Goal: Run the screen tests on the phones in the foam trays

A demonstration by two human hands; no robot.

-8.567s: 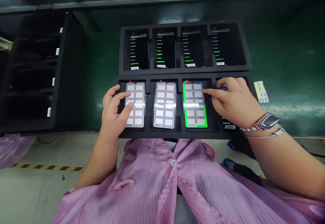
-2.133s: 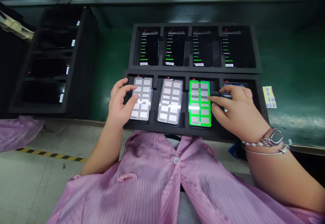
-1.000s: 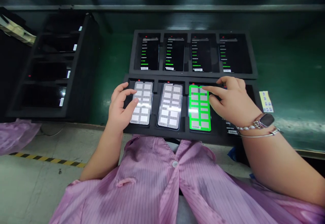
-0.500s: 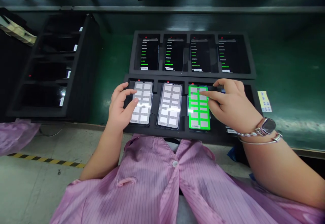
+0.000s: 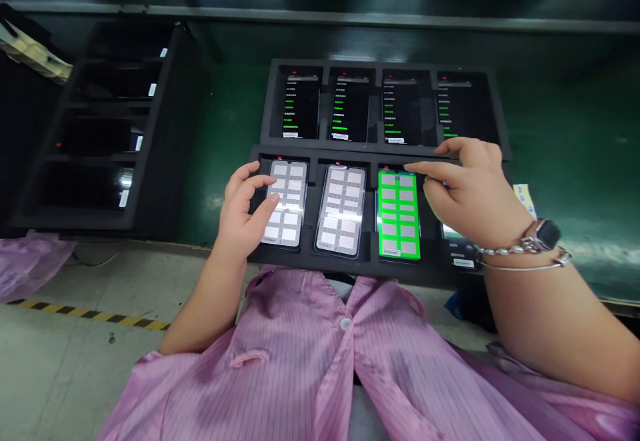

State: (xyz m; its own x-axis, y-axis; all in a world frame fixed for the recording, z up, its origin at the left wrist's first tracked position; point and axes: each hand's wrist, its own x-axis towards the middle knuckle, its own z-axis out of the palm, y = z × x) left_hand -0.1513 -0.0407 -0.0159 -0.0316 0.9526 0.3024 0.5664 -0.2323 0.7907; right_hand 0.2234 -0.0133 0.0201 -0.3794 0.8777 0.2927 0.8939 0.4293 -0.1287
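A black foam tray [image 5: 367, 266] at the near edge holds phones side by side. My left hand [image 5: 243, 211] rests on the tray's left end, fingers apart, its thumb and forefinger on the leftmost phone [image 5: 287, 204], whose screen shows a grey grid. The second phone [image 5: 341, 210] shows the same grid. My right hand [image 5: 470, 188] points its forefinger at the top edge of the third phone [image 5: 399, 215], whose grid is lit green. That hand covers most of a fourth phone [image 5: 459, 248].
A second black tray [image 5: 501, 140] behind holds several phones with dark screens and green text. Another dark tray [image 5: 155, 154] of phones lies to the left on the green belt [image 5: 565, 134]. A yellow label [image 5: 523, 194] sits at the right. My pink striped coat [image 5: 320, 368] fills the foreground.
My right forefinger has slid up the third phone to its top edge, and more of that screen has turned green. My left hand has stayed put.
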